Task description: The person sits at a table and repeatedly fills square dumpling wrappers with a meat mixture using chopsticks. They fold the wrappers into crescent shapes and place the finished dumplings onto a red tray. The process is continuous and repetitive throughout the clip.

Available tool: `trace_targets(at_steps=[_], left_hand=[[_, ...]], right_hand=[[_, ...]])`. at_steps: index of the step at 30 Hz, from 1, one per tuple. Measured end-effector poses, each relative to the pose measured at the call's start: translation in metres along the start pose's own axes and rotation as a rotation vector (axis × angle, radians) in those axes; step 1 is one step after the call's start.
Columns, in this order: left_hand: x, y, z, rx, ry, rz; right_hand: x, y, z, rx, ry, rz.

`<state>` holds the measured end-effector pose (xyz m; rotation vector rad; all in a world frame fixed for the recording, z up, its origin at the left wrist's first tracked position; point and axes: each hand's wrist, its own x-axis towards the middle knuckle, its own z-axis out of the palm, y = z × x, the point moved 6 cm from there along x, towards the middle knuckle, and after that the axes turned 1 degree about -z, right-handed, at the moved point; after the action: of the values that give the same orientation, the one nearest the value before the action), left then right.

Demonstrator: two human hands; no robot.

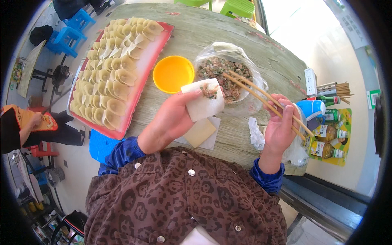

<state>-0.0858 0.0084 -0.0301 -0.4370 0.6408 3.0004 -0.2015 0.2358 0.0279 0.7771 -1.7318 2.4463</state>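
My left hand (171,118) holds a square dough wrapper (203,105) with a dab of filling near its upper edge. In my right hand (280,125) is a pair of wooden chopsticks (260,98), their tips over the minced meat filling with chopped greens (226,70). That filling lies in a bowl lined with a clear plastic bag (255,72). Left of it stands a yellow bowl (173,74). A stack of wrappers (200,133) lies on paper below my left hand. At left, a red-rimmed tray (153,58) carries rows of folded dumplings (113,67).
A crumpled tissue (256,134) lies near my right hand. At the table's right edge are a chopstick holder (326,89), a white power strip (310,81), a blue-and-white cup (310,108) and several bottles (329,131). A person (33,125) is at far left beside stools.
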Motion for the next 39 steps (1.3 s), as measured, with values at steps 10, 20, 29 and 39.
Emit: trace_targets(at_steps=[10, 20, 29, 39], left_hand=[[-0.017, 0.0, 0.029, 0.158, -0.163, 0.028], [-0.029, 0.001, 0.024, 0.191, -0.072, 0.013], [-0.027, 0.0, 0.02, -0.017, -0.011, -0.044], [-0.024, 0.001, 0.009, 0.102, -0.017, 0.001]], right_hand=[[0.006, -0.016, 0.067, -0.5, -0.305, -0.186], [0.01, -0.003, 0.107, -0.483, -0.464, 0.024], [-0.01, -0.017, 0.134, -0.714, -0.598, -0.472], [-0.027, -0.008, 0.141, -0.782, -0.698, -0.537]])
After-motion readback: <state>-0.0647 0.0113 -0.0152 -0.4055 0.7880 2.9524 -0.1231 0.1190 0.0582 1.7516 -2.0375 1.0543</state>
